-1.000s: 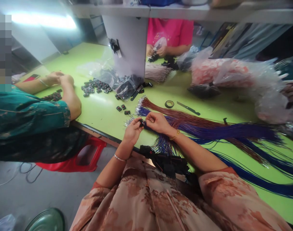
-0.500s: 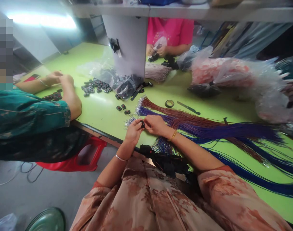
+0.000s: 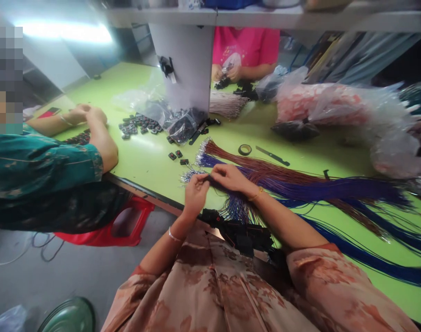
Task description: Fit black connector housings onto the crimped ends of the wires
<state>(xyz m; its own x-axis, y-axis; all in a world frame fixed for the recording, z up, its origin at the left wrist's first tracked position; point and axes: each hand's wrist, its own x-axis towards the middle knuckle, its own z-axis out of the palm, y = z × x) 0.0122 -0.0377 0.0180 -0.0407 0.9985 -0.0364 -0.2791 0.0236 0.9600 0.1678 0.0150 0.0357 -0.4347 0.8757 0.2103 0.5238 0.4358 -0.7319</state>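
Note:
My left hand (image 3: pixel 195 192) is closed in a pinch around a small black connector housing (image 3: pixel 208 178), mostly hidden by the fingers. Right up against it, the thumb and fingers of my right hand (image 3: pixel 232 178) are pinched together; what they hold is too small to make out. A thin dark wire shows just below them. Beneath and beside my hands lie purple-blue wires (image 3: pixel 335 188) and brown wires (image 3: pixel 227 153) in long bundles, with silvery terminals at their left ends. Several black housings with wires (image 3: pixel 247 237) rest at the table edge by my lap.
Loose black housings (image 3: pixel 178 153) lie left of the wires, a bigger pile (image 3: pixel 141 124) behind them. A tape roll (image 3: pixel 245 149) and knife (image 3: pixel 273 156) lie beyond my right hand. Plastic bags (image 3: pixel 321 103) stand at the back right. Co-workers sit left and across; a panel (image 3: pixel 186 69) rises ahead.
My left hand has turned more upright, its fingers curling differently around the black housing. My right hand has shifted slightly right, its fingers more arched. The view has moved a little.

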